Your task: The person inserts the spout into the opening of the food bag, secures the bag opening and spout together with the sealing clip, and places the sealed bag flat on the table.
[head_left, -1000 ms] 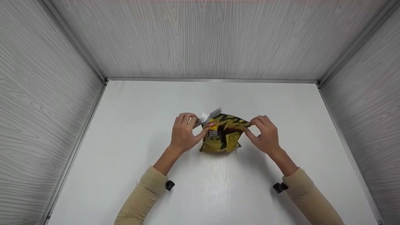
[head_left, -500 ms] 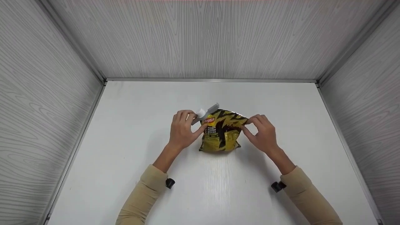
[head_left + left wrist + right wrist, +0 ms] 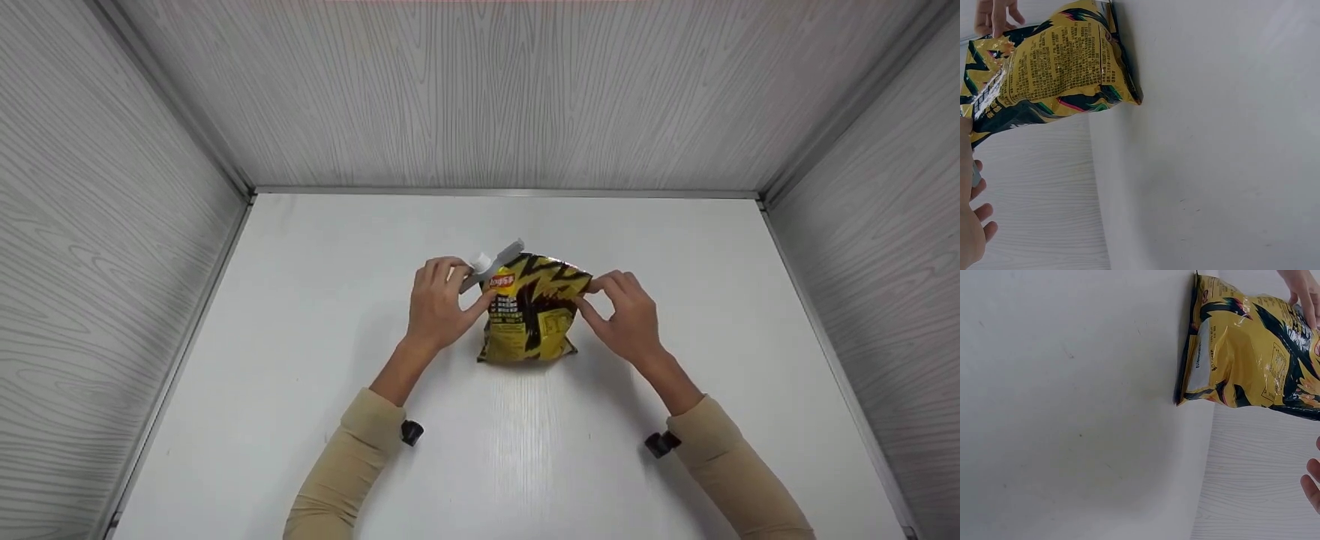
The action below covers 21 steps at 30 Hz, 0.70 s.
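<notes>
A yellow and black chip bag [image 3: 529, 319] stands upright on the white table, its bottom edge near the tabletop. My left hand [image 3: 439, 304] pinches its top left corner, thumb on the front. Between those fingers and the bag's top edge lies a grey bag clip [image 3: 508, 256] with a round white cap [image 3: 481, 262], slanting up to the right. At the top right corner my right hand [image 3: 628, 313] pinches the bag between thumb and fingers. Printed text covers the bag [image 3: 1061, 62] in the left wrist view. The right wrist view shows a barcode label low on the bag [image 3: 1247, 354].
Pale wood-grain panels [image 3: 480, 97] enclose the white table [image 3: 337, 247] at the back and both sides, with metal strips along the edges. Small black wrist cameras sit at both tan sleeves [image 3: 345, 450].
Both hands have lifted slightly away from me, drawing the bag's top up so it stands straighter and shows more of its front. The clip has moved up with the left hand.
</notes>
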{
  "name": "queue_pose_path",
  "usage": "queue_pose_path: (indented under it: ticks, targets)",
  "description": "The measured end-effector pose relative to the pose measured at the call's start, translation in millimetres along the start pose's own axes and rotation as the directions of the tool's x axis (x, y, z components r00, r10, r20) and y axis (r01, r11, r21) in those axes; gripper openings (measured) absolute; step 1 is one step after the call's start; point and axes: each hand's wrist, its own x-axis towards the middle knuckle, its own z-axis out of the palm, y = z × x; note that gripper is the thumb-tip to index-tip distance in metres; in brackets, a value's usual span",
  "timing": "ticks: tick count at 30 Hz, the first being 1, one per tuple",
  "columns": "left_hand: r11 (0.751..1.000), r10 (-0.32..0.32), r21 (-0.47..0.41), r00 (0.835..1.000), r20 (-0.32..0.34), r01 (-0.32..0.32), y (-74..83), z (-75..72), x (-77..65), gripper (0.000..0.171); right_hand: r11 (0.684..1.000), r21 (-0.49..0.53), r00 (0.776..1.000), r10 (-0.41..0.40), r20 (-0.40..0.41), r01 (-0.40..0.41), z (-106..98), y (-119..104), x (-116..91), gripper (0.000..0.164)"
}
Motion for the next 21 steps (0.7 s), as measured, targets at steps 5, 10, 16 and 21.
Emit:
queue_pose_path:
  ticks: [5,10,16,21]
  targets:
    - [1.000,0.008,-0.005,1.000,0.008,-0.007,-3.4,3.8,4.0,0.050,1.000,-0.023,1.000,-0.002,-0.003,0.002,2,2,2,0.022]
    - [1.000,-0.007,-0.016,0.999,0.032,0.008,-6.0,6.2,6.9,0.050,0.999,-0.032,1.000,0.005,0.016,-0.004,4,3,3,0.022]
    - [0.999,-0.024,-0.024,0.997,0.073,0.026,-7.0,8.1,10.2,0.051,0.998,-0.045,0.998,0.034,0.053,-0.032,7,5,2,0.024]
    - [0.999,-0.041,-0.018,0.995,0.096,0.042,-8.5,10.1,12.0,0.052,0.998,-0.044,0.996,0.054,0.065,-0.051,9,6,3,0.024]
